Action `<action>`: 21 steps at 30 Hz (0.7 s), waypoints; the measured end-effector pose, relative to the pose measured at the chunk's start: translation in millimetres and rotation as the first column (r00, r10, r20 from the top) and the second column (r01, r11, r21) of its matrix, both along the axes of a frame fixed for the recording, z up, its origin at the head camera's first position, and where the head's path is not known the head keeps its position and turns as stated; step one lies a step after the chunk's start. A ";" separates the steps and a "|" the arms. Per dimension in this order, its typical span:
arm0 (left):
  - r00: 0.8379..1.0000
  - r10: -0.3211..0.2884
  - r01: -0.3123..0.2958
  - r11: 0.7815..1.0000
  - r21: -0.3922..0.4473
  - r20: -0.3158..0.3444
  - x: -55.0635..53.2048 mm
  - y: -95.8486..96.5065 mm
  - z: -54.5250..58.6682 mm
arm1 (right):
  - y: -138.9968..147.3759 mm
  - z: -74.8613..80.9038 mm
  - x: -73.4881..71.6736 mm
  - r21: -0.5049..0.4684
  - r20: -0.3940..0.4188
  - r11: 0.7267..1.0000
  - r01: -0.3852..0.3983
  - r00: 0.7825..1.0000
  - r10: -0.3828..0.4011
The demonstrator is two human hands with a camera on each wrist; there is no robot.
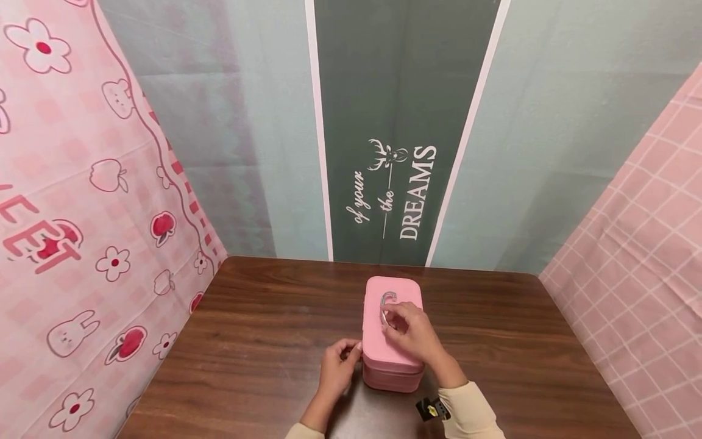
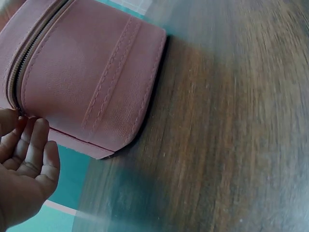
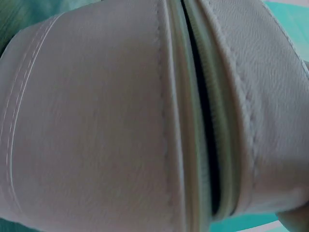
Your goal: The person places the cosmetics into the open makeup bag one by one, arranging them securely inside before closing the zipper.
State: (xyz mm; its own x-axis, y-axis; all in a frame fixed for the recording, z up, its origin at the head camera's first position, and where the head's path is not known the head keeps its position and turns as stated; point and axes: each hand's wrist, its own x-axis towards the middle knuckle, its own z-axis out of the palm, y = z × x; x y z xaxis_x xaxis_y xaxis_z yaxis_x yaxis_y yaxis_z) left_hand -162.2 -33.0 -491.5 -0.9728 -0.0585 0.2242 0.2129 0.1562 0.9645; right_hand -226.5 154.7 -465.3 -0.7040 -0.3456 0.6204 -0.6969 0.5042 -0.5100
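A pink zippered case (image 1: 392,381) stands on the table, its lid down. My left hand (image 1: 337,369) is at the case's left side; in the left wrist view its thumb and fingertips pinch at the end of the visible zipper (image 2: 18,72), and the zipper pull itself is hidden by them. My right hand (image 1: 414,332) is over the lid, thumb and fingers around the shiny curved handle (image 1: 387,297). Seen from the right wrist, the zipper's two toothed edges (image 3: 219,121) stand apart with a dark gap between them.
The brown wood-grain table (image 1: 263,341) extends around the case. A printed pink cloth (image 1: 82,201) hangs at the left, a checked pink cloth (image 1: 647,262) at the right, and a green panel with lettering (image 1: 406,79) behind. A small black device (image 1: 430,410) is at my right wrist.
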 end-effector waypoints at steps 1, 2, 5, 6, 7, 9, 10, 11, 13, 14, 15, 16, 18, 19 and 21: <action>1.000 0.002 -0.002 1.000 0.001 0.012 0.1 0.2 1.0 | 1.1 -0.6 0.5 0.005 0.003 1.000 0.025 1.000 -0.025; 1.000 0.002 -0.002 1.000 0.004 0.025 0.1 0.4 2.0 | 2.3 -1.3 1.3 0.008 0.012 0.999 0.049 0.999 -0.049; 0.999 -0.003 0.003 1.000 0.005 0.051 -0.3 0.8 3.3 | 5.4 -3.4 4.2 0.018 0.055 0.993 0.117 0.991 -0.118; 0.998 -0.010 0.010 1.000 0.012 0.059 -0.9 0.6 2.9 | 6.1 -3.8 4.9 0.024 0.074 0.991 0.129 0.989 -0.130; 0.998 -0.018 0.017 1.000 0.016 0.065 -2.2 0.6 1.4 | 6.5 -4.2 5.5 0.033 0.088 0.990 0.139 0.986 -0.142; 0.995 -0.036 0.033 0.999 0.029 0.091 -5.7 0.2 -4.1 | 6.6 -4.2 5.9 0.050 0.105 0.988 0.148 0.983 -0.152; 0.993 -0.048 0.044 0.998 0.042 0.106 -7.5 -0.1 -7.1 | 6.7 -4.3 6.0 0.055 0.108 0.987 0.149 0.982 -0.155; 0.990 -0.066 0.059 0.997 0.054 0.125 -9.5 -0.6 -10.0 | 6.7 -4.2 6.2 0.055 0.108 0.987 0.150 0.982 -0.155; 0.982 -0.092 0.086 0.995 0.047 0.165 -13.3 -1.4 -16.3 | 6.2 -3.4 6.5 0.051 0.107 0.988 0.148 0.982 -0.153; 0.978 -0.110 0.103 0.994 0.046 0.177 -14.4 -2.0 -18.0 | 6.0 -3.1 6.6 0.050 0.104 0.988 0.149 0.983 -0.153; 0.974 -0.128 0.122 0.992 0.040 0.186 -15.0 -2.6 -18.7 | 5.9 -2.8 6.7 0.050 0.101 0.987 0.150 0.983 -0.154; 0.970 -0.146 0.142 0.989 0.035 0.192 -15.2 -3.2 -19.0 | 5.7 -2.6 7.0 0.047 0.099 0.988 0.148 0.983 -0.152; 0.960 -0.192 0.187 0.981 0.040 0.204 -15.0 -3.8 -18.4 | 5.2 -2.1 7.0 0.047 0.099 0.989 0.143 0.984 -0.147; 0.953 -0.218 0.210 0.976 0.061 0.212 -14.7 -3.8 -17.8 | 4.9 -2.1 7.0 0.048 0.099 0.989 0.141 0.984 -0.145; 0.933 -0.271 0.246 0.960 0.132 0.238 -14.1 -3.3 -18.2 | 4.6 -2.2 6.7 0.049 0.099 0.989 0.136 0.985 -0.140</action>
State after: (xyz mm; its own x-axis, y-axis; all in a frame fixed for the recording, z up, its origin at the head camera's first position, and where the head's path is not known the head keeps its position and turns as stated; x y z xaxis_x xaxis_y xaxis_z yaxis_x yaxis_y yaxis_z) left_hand -176.3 -36.4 -509.7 -0.9809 0.1933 -0.0230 -0.0177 0.0295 0.9994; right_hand -219.8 159.4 -467.5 -0.8056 -0.2648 0.5300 -0.5646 0.6144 -0.5512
